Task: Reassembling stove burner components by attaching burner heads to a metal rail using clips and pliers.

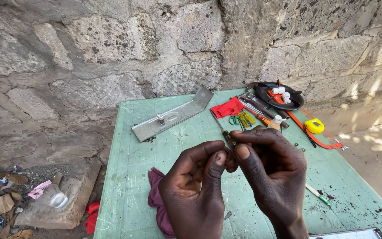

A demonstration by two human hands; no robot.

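— Over the middle of the green table (147, 146), what do we count?
— Two hands: our left hand (195, 186) and right hand (270, 172) pinch one small dark part (229, 156) between closed fingertips.
— And elsewhere?
— One metal bracket (173, 115) near the far edge, one maroon rag (158, 199) by the near edge, one yellow tape measure (315, 125), two white rolls (282, 94) at the far right corner. A rough stone wall (111, 53) stands behind.
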